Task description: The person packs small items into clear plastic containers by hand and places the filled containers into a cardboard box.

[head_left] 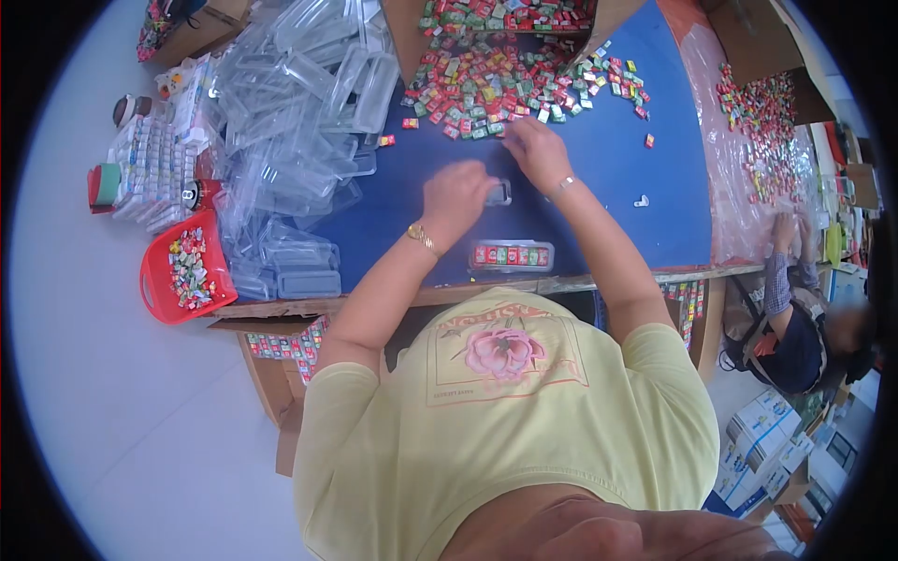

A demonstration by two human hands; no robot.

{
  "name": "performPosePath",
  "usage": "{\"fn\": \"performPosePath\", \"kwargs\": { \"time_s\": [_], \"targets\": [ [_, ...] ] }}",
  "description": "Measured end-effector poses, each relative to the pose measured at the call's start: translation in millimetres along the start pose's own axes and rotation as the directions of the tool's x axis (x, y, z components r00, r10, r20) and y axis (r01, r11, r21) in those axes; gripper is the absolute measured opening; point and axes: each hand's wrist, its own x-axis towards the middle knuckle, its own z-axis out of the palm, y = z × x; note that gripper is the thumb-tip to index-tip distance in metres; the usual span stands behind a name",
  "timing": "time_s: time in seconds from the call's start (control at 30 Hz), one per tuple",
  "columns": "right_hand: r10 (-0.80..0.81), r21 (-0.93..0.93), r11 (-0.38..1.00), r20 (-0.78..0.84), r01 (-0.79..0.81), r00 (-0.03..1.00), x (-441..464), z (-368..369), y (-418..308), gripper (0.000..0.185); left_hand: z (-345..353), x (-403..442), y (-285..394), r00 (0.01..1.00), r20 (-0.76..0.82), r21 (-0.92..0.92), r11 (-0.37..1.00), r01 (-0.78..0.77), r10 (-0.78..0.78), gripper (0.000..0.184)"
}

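My left hand (456, 199), a gold watch at its wrist, is curled around one end of a small clear plastic box (501, 194) above the blue tabletop. At the near edge of a heap of small red, green and yellow packets (500, 79), my right hand (540, 154) has its fingers pinched together. What lies between those fingertips is too small to make out. Closer to my body, a clear box with a row of red and green packets (511, 256) lies by the table's front edge.
Empty clear plastic boxes (304, 112) are piled on the left. A red basket (152, 292) holds more packets at the left front corner. Cardboard boxes (404, 42) stand at the back. On the right, a co-worker's sleeve (776, 290) reaches toward another packet heap (762, 140).
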Motion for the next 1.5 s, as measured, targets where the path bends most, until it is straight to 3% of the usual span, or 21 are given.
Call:
{"fn": "performPosePath", "kwargs": {
  "time_s": [0.07,0.1,0.17,0.3,0.37,0.47,0.5,0.57,0.63,0.7,0.8,0.87,0.97,1.1,1.2,1.27,1.37,1.5],
  "targets": [
    [-0.070,-0.046,0.997,-0.012,0.069,0.997,21.5,20.2,4.5,0.017,-7.9,28.7,-10.8,0.965,-0.259,0.094,0.993,0.068,-0.042,0.027],
    [-0.141,-0.098,0.985,-0.019,0.139,0.990,27.4,28.1,5.8,0.016,-5.0,40.0,-24.5,0.949,-0.315,0.096,0.993,0.069,-0.036,0.026],
    [-0.186,-0.102,0.978,-0.043,0.181,0.982,24.3,33.4,3.8,0.021,-2.8,50.4,-40.0,0.955,-0.296,0.111,0.992,0.063,-0.027,0.025],
    [-0.138,-0.206,0.967,0.067,0.149,0.988,-9.1,18.9,2.8,0.030,2.5,34.9,-53.2,0.976,-0.216,0.070,0.997,0.033,-0.017,0.027],
    [0.082,-0.122,0.991,0.183,-0.060,0.980,-24.7,10.1,-0.7,0.027,4.4,19.3,-51.8,0.978,-0.208,0.016,1.000,-0.024,0.027,0.032],
    [0.105,-0.027,0.994,0.225,-0.101,0.969,-27.9,11.8,0.2,0.026,1.5,10.4,-36.5,0.991,-0.128,-0.081,0.996,-0.046,0.036,0.035],
    [0.104,-0.027,0.995,0.224,-0.101,0.969,-24.3,12.5,-0.2,0.026,-1.3,12.8,-30.2,0.992,-0.125,-0.064,0.998,-0.027,0.019,0.039],
    [0.133,-0.096,0.987,0.036,-0.129,0.990,-7.8,12.6,-3.8,0.026,-1.4,27.8,-25.5,0.981,-0.194,-0.042,0.999,0.017,-0.025,0.040],
    [0.050,-0.107,0.993,-0.016,-0.052,0.999,8.9,19.7,2.3,0.025,1.6,46.5,-28.2,0.961,-0.267,0.011,0.997,0.072,-0.067,0.040],
    [-0.035,-0.124,0.992,-0.066,0.026,0.997,13.2,19.2,4.3,0.025,6.5,58.7,-38.5,0.974,-0.219,0.008,0.998,0.065,-0.061,0.041],
    [-0.045,-0.093,0.995,0.028,0.047,0.999,7.6,8.0,10.5,0.024,5.5,54.2,-50.2,0.983,-0.181,0.026,0.999,0.035,-0.030,0.041],
    [0.043,-0.026,0.999,0.163,-0.039,0.986,-7.1,-3.1,19.6,0.024,-4.5,39.9,-53.3,0.983,-0.177,0.022,0.999,0.048,-0.043,0.041],
    [-0.062,0.048,0.997,0.192,0.053,0.979,-20.6,-8.5,17.7,0.026,-7.3,19.9,-55.1,0.981,-0.171,0.012,0.996,0.089,-0.085,0.040],
    [-0.039,0.126,0.992,0.271,0.004,0.962,-20.6,-11.2,1.5,0.025,-7.4,16.3,-46.1,0.989,-0.143,-0.031,0.999,0.019,-0.023,0.043],
    [0.005,0.028,1.000,0.292,-0.013,0.956,-7.1,-7.2,-2.0,0.017,-12.4,16.8,-34.9,0.995,-0.098,-0.090,0.995,-0.032,0.023,0.043],
    [-0.025,0.021,1.000,0.198,0.021,0.980,7.0,6.0,-5.1,0.015,-18.2,17.2,-26.8,0.992,-0.128,-0.043,0.999,-0.008,0.003,0.040],
    [-0.080,-0.110,0.988,0.252,0.111,0.965,21.9,24.5,-17.5,0.022,-11.5,16.5,-38.3,0.999,-0.047,0.023,1.000,0.002,-0.001,0.034],
    [-0.099,-0.127,0.983,0.239,0.132,0.966,22.8,30.1,-7.7,0.021,-12.9,12.1,-44.0,0.993,-0.115,0.058,0.998,-0.001,0.008,0.029]
  ]
}}
